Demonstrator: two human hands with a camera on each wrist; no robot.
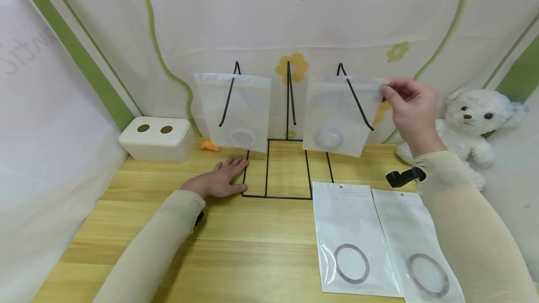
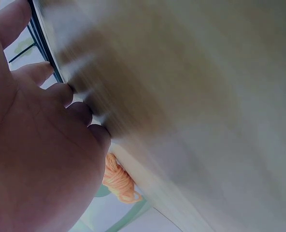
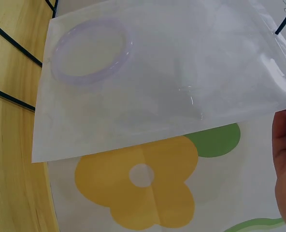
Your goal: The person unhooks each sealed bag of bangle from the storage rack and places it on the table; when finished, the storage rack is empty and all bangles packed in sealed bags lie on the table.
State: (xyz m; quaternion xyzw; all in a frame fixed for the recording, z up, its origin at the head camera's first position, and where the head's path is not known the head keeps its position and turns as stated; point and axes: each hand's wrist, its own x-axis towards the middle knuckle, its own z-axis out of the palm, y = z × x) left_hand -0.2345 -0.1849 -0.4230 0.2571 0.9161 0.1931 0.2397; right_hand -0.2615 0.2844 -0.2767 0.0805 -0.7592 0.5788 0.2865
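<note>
A: Where is the right hand (image 1: pixel 412 106)?
B: Between two and three o'clock in the head view; thumb and forefinger pinch the top corner of a translucent zip bag (image 1: pixel 320 118) containing a lavender bangle (image 3: pixel 87 79). The bag hangs on the rightmost prong (image 1: pixel 360 105) of the black wire rack (image 1: pixel 267 167).
A: And the left hand (image 1: pixel 221 179)?
B: Near eight o'clock, fingers extended, grasping nothing, on the tabletop (image 1: pixel 252 247) at the rack's base. Two bagged bangles (image 1: pixel 345 219) lie between four and five o'clock.

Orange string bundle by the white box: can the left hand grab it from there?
Probably yes: the left hand is close to the orange string bundle, and nothing shows between them.
</note>
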